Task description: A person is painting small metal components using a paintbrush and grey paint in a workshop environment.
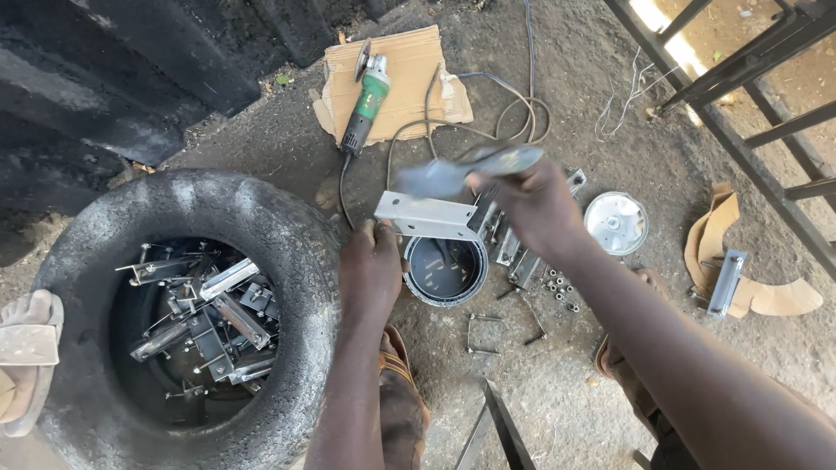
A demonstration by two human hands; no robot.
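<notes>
My left hand (370,265) grips the near end of a silver metal angle bracket (427,218) held over an open can of dark paint (446,270). Above the bracket, my right hand (531,204) holds a paintbrush (470,170), blurred with motion, its bristles over the bracket's top face. Both forearms reach in from the bottom of the view.
A black tyre (287,252) at the left holds several metal brackets (209,318). A green angle grinder (364,100) lies on cardboard (409,65) with its cable looping right. The can's lid (616,223), loose bolts (559,292), more brackets and a metal gate frame (740,96) lie to the right.
</notes>
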